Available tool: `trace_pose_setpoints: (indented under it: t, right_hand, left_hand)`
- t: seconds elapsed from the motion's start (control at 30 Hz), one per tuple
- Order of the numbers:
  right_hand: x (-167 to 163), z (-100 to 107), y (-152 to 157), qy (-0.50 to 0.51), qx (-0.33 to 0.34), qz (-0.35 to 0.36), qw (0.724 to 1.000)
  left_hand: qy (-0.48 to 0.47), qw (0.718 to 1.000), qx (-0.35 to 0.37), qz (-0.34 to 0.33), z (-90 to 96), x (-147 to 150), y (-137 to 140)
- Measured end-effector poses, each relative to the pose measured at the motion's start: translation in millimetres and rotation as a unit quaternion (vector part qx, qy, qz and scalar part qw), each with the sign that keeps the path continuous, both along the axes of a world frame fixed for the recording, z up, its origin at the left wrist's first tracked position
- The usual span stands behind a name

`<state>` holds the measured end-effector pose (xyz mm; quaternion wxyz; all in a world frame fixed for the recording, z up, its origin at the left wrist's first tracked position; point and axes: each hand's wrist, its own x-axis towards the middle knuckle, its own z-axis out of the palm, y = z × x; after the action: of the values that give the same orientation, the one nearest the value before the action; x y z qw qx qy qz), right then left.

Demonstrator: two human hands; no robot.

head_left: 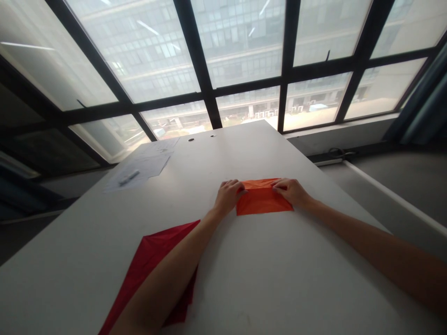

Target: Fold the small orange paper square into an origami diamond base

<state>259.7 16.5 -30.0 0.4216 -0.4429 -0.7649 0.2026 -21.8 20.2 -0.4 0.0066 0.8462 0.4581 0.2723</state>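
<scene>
both hands press down on a folded orange paper (262, 197) rather than clasp it: the left hand (228, 195) lies flat on the sheet's nine o'clock edge with fingers bent over the top fold, and the right hand (291, 191) rests on the three o'clock edge, fingertips pointing in toward the middle. neither hand is closed around anything; whether the thumbs are tucked under the paper cannot be told from this angle.

the orange paper lies flat on the white table (279, 279), a little past the centre toward twelve o'clock, folded into a squat rectangle with a crease along its far side.

at about seven o'clock from it, well apart, a red paper (153, 256) lies spread on the table, partly under the left forearm. toward ten o'clock, near the far corner, some white sheets (146, 165) lie with what looks like a pen (128, 177) on top. two small dark holes (191, 139) show in the table near its far edge. no container of any kind shows on the table.
</scene>
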Motion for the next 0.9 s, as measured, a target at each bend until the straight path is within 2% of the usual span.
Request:
trace_pose_setpoints:
  t: [0.1, 0.3, 0.47, 0.57, 0.67, 0.8, 0.9]
  right_hand:
    - [1, 2, 0, -0.023, 0.011, -0.012, 1.000]
    - [4, 5, 1, -0.111, 0.028, -0.057, 0.992]
    - [6, 4, 4, -0.127, 0.047, -0.074, 0.988]
    - [4, 3, 4, -0.114, 0.058, -0.078, 0.989]
    - [2, 4, 3, -0.091, 0.065, -0.085, 0.990]
    - [0, 7, 0, -0.087, 0.075, -0.079, 0.990]
    - [-2, 9, -2, -0.102, 0.080, -0.055, 0.990]
  left_hand:
    - [-0.002, 1.000, -0.015, 0.001, -2.3, -3, 3]
    - [-0.108, 0.992, -0.066, -0.005, -12.3, -8, 13]
    - [-0.238, 0.966, -0.105, 0.008, -17.6, -11, 21]
    - [-0.276, 0.954, -0.102, 0.054, -16.8, -11, 21]
    - [-0.289, 0.944, -0.138, 0.082, -13.7, -9, 17]
    - [-0.331, 0.927, -0.167, 0.056, -8.5, -4, 11]
    - [-0.398, 0.894, -0.198, 0.052, -4.9, -1, 7]
